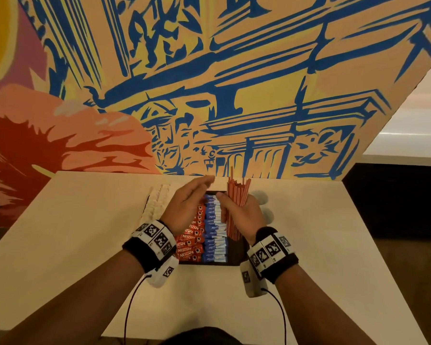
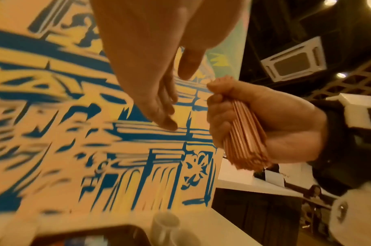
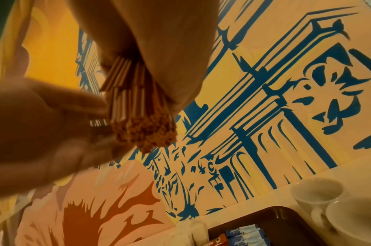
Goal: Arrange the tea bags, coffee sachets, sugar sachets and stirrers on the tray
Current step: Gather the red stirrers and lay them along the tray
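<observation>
- While the dark tray (image 1: 237, 255) lay near the person, red coffee sachets (image 1: 190, 241) and blue sugar sachets (image 1: 215, 230) sat on it in rows.
- The right hand (image 1: 244, 215) was closed around a bunch of red stirrers (image 1: 237, 195), gripped at the middle, pointing to 12 o'clock.
- The left hand (image 1: 187, 207), at 9 o'clock from them, was flat, holding nothing.
- The stirrers looked light, thin and bendy; a middle grip should stop them slipping.
- Pale tea bags (image 1: 157, 202) lay at 10 o'clock, off the tray.

Right hand (image 1: 244, 215) fisted round an upright bundle of stirrers (image 1: 237, 200), fingers (image 2: 217, 116) curled tight. Left hand (image 1: 187, 207) flat and raised just beside, fingers straight, holding nothing. Both forearms extended forward.
</observation>
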Demonstrator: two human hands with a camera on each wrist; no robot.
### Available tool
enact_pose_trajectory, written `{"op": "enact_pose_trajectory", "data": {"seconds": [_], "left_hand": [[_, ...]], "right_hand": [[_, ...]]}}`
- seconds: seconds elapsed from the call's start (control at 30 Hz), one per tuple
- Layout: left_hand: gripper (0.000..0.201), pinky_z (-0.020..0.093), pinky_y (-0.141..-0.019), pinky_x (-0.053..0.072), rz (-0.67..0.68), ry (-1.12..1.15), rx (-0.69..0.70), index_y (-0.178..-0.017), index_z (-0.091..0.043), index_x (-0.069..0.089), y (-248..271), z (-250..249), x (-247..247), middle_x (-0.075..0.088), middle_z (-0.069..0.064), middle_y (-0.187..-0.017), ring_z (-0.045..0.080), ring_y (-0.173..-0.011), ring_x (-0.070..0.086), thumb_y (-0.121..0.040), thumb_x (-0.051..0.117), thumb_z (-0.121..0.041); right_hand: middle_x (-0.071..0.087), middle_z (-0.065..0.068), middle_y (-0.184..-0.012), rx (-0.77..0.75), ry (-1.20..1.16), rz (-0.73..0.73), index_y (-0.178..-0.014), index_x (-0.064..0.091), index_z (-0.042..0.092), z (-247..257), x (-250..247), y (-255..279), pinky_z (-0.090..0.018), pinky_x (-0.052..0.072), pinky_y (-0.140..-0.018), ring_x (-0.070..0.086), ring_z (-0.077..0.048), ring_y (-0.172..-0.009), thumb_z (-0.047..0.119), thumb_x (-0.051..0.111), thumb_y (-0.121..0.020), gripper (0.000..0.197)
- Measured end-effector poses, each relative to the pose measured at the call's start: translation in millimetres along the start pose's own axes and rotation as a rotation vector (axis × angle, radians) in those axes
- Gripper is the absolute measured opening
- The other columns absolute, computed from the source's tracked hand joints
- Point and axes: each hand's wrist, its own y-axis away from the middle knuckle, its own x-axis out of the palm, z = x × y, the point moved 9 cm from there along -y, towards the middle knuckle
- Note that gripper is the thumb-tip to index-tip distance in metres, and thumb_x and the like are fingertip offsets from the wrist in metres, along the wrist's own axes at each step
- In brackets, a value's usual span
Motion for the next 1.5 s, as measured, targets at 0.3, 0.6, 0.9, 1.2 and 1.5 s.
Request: {"op": "enact_pose_trajectory", "data": {"seconds": [0.3, 0.6, 0.9, 1.2, 1.5], "left_hand": [[0.042, 0.048, -0.100, 0.053, 0.262, 0.647, -0.696, -0.137, -0.008, 0.056, 17.8, 58.0, 35.7, 0.062, 0.026, -0.131, 0.038, -0.119, 0.063, -0.108, 0.038, -0.032], [0.043, 0.046, -0.088, 0.060, 0.210, 0.744, -0.710, -0.143, -0.003, 0.048, 3.8, 62.8, 6.9, 0.063, 0.021, -0.129, 0.030, -0.107, 0.069, -0.107, 0.034, -0.022], [0.039, 0.039, -0.067, 0.061, 0.175, 0.753, -0.738, -0.134, -0.003, 0.057, -2.6, 79.3, -2.1, 0.071, 0.016, -0.097, 0.023, -0.082, 0.072, -0.107, 0.036, -0.022], [0.053, 0.052, -0.117, 0.033, 0.032, 0.784, -0.777, -0.150, -0.006, 0.039, 0.9, 112.7, 6.8, 0.045, 0.022, -0.150, 0.035, -0.138, 0.044, -0.108, 0.031, -0.037], [0.035, 0.041, -0.098, 0.055, 0.290, 0.543, -0.832, -0.127, 0.005, 0.060, 13.4, 112.6, -2.3, 0.068, 0.022, -0.121, 0.035, -0.113, 0.066, -0.100, 0.049, -0.013]], "right_hand": [[0.070, -0.002, -0.082, -0.088, -0.104, -0.086, -0.103, 0.063, 0.016, 21.1, 28.8, -20.4, -0.016, 0.051, -0.071, 0.068, -0.009, -0.075, 0.022, 0.080, -0.087, 0.023], [0.071, -0.001, -0.073, -0.089, -0.144, -0.113, -0.093, 0.067, -0.006, 20.3, 48.4, -31.3, -0.014, 0.052, -0.062, 0.068, -0.004, -0.065, 0.008, 0.080, -0.085, 0.020], [0.073, -0.018, -0.084, -0.096, -0.117, -0.148, -0.094, 0.067, -0.002, 13.3, 59.7, -36.6, -0.022, 0.056, -0.068, 0.071, -0.013, -0.071, 0.010, 0.080, -0.086, 0.019], [0.073, 0.002, -0.081, -0.026, -0.079, -0.204, -0.096, 0.070, 0.004, -22.7, 66.8, -49.2, -0.022, 0.056, -0.073, 0.071, -0.010, -0.078, 0.018, 0.082, -0.085, 0.021], [0.069, -0.007, -0.069, 0.148, -0.156, -0.289, -0.083, 0.069, 0.016, -55.0, 45.3, -48.0, -0.039, 0.057, -0.069, 0.066, -0.021, -0.064, 0.027, 0.068, -0.097, 0.017]]}}
